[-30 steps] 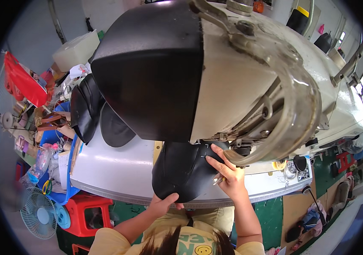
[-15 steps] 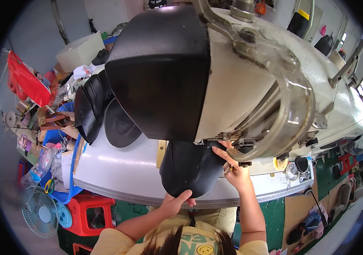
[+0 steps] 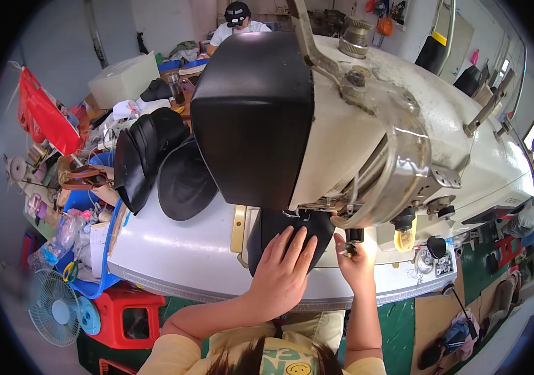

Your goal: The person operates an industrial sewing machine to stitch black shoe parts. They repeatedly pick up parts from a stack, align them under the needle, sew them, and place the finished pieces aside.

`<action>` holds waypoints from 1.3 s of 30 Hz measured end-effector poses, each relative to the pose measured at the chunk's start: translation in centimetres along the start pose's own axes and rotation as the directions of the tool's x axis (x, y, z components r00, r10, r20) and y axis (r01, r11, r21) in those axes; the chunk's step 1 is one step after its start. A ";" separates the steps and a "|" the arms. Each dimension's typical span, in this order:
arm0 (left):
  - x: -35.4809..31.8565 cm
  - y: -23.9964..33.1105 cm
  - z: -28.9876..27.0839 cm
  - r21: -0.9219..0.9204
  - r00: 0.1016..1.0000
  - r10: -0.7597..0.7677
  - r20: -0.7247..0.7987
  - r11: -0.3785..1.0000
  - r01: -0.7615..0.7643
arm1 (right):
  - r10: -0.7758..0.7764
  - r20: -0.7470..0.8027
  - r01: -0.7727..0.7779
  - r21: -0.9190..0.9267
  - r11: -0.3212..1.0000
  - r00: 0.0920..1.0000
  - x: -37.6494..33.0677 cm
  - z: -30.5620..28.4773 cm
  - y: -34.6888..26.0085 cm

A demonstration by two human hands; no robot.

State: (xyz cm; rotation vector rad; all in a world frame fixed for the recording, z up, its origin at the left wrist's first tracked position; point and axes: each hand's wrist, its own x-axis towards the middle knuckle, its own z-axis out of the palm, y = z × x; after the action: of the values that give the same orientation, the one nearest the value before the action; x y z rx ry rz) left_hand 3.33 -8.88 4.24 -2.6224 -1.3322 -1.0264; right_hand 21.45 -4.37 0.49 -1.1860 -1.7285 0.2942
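A black leather-like piece lies on the white table under the head of a sewing machine. My left hand rests flat on the piece with its fingers stretched toward the needle area. Just right of the piece, my right hand is closed, its thumb and fingers beside the presser area. Something small and yellowish shows between those fingers, too small to name. The needle itself is hidden by the machine head.
More black pieces lie on the table's left. Beyond its left edge are a cluttered blue bin, a red stool and a fan. A small metal tray sits at the right. Another person sits at the back.
My left hand has moved from the piece's near edge up onto its top and flattened. My right hand has shifted slightly right, off the piece. The view has tilted, showing a person behind.
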 end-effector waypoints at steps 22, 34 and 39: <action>-7.4 -11.3 -1.3 -0.997 0.618 -0.783 0.068 -0.026 0.077 | 0.085 0.167 -0.152 0.441 0.884 0.982 -0.9 13.9 -4.5; -7.9 -10.6 -2.0 -0.995 0.574 -0.819 -0.016 0.067 0.067 | 0.154 0.189 -0.236 0.560 0.794 0.970 1.1 17.1 -6.5; -10.4 -21.5 -4.0 -0.926 0.481 -0.865 -0.145 0.290 0.241 | 0.096 0.295 -0.262 0.594 0.761 0.950 -2.1 13.2 -4.8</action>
State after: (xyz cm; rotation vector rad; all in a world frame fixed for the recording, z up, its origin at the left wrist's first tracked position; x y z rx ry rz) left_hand -18.81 -3.84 -4.13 -1.4273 -1.9690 -3.0125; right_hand 7.98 -4.39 -4.04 -0.8271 -1.5254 1.0967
